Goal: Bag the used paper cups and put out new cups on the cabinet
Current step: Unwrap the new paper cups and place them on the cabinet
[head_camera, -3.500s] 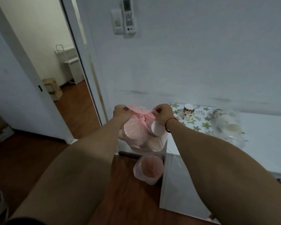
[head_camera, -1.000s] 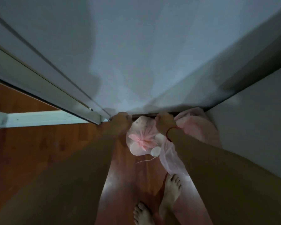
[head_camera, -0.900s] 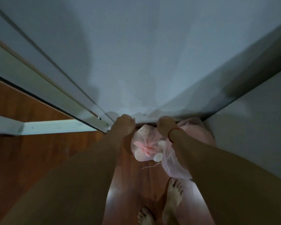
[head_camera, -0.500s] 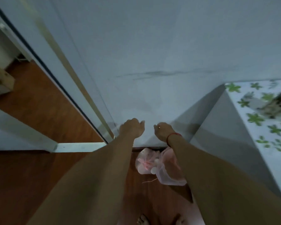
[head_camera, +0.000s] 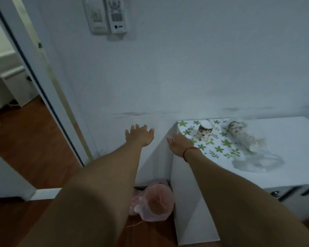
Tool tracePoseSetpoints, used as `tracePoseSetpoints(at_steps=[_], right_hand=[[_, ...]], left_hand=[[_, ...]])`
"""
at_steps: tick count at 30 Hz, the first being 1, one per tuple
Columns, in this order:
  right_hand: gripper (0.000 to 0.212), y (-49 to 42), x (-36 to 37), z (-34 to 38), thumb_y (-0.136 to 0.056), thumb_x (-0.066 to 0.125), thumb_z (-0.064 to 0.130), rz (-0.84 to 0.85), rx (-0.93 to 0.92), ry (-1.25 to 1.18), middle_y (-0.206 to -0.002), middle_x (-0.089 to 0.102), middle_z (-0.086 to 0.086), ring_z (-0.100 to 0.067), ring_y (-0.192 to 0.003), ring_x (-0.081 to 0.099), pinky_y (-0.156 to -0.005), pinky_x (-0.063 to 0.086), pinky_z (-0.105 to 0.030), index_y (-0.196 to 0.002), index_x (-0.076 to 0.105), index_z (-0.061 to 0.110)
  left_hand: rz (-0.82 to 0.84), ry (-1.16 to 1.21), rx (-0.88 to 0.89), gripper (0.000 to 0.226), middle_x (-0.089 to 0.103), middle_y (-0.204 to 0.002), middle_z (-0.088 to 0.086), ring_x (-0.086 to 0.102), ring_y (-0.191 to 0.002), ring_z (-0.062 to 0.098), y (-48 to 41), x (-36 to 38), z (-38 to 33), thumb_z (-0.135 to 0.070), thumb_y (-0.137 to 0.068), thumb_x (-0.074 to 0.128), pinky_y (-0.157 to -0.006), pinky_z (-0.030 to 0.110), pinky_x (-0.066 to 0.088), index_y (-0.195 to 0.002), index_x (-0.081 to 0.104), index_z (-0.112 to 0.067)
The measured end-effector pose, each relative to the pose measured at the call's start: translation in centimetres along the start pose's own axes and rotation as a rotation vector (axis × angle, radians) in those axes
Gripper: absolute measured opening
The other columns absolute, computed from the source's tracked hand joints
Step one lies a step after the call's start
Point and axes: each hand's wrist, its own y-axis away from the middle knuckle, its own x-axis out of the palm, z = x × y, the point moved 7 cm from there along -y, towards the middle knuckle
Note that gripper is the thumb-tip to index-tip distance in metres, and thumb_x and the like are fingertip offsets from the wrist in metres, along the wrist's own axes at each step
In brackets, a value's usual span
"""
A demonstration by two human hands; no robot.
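Note:
The tied pink bag of used cups (head_camera: 134, 204) lies on the floor against the white cabinet's (head_camera: 292, 139) left side, partly behind my left arm, beside a pink-lined bin (head_camera: 158, 202). My left hand (head_camera: 140, 135) is raised in front of the wall, fingers spread, holding nothing. My right hand (head_camera: 179, 143) hovers over the cabinet's front left corner, empty and flat. A sleeve of new cups in clear plastic (head_camera: 243, 135) lies on its side on the cabinet top. One patterned cup (head_camera: 205, 131) stands on the leaf-print mat (head_camera: 219, 148).
An open doorway (head_camera: 12, 97) with wooden floor is at the left. Two remote controls (head_camera: 106, 15) hang on the wall above. The cabinet front shows metal handles (head_camera: 292, 191) at the right.
I set the tied pink bag on the floor by the bin and let go. Both hands rose empty to cabinet height, and the view lifted from the floor.

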Motion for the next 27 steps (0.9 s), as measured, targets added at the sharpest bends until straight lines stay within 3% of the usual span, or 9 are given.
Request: tracePoseSetpoints(at_steps=[5,10,15,19,27], right_hand=[[0.057,5.8,-4.4,-9.5,-0.100,0.023,0.046,-0.039,0.089,-0.016,-0.160,0.017,-0.010,-0.029,-0.147,0.018,-0.119,0.009,-0.052,-0.148,0.029,0.017],[0.056,10.4,-7.9,-18.2,-0.099,0.027,0.046,-0.082,0.186,-0.038,-0.155,0.028,-0.010,-0.028,-0.142,0.030,-0.118,0.016,-0.050,-0.146,0.033,0.016],[0.056,12.3,-9.4,-25.1,-0.099,0.027,0.046,-0.104,0.284,-0.064,-0.154,0.029,-0.009,-0.029,-0.142,0.029,-0.118,0.016,-0.050,-0.147,0.031,0.017],[0.053,12.2,-9.6,-29.4,-0.099,0.032,0.044,-0.128,0.327,-0.100,-0.151,0.033,-0.009,-0.029,-0.139,0.033,-0.115,0.023,-0.049,-0.143,0.034,0.015],[0.076,7.4,-9.3,-34.6,-0.090,0.047,0.056,-0.132,0.324,-0.317,-0.162,0.002,-0.009,-0.030,-0.148,0.014,-0.118,0.022,-0.045,-0.153,0.013,0.028]], left_hand=[[0.003,0.014,0.071,0.065,0.006,-0.163,0.012,0.003,-0.151,0.030,5.6,2.4,-8.3,-0.055,-0.100,0.015,-0.121,0.050,0.002,-0.155,0.018,-0.021],[0.050,0.026,0.150,0.065,0.011,-0.162,0.013,0.004,-0.151,0.031,9.0,5.1,-17.0,-0.054,-0.100,0.016,-0.121,0.050,0.005,-0.154,0.022,-0.020],[0.098,0.047,0.220,0.065,0.011,-0.163,0.010,0.001,-0.151,0.028,9.7,7.3,-23.8,-0.055,-0.099,0.016,-0.122,0.049,0.002,-0.154,0.021,-0.021],[0.134,0.087,0.263,0.063,0.011,-0.163,0.009,0.003,-0.151,0.029,8.6,9.0,-28.1,-0.054,-0.100,0.019,-0.121,0.050,0.009,-0.154,0.022,-0.022],[0.141,0.204,0.326,0.058,0.013,-0.162,0.013,0.017,-0.148,0.033,1.4,11.4,-36.0,-0.047,-0.100,0.025,-0.116,0.049,0.028,-0.154,0.019,-0.026]])
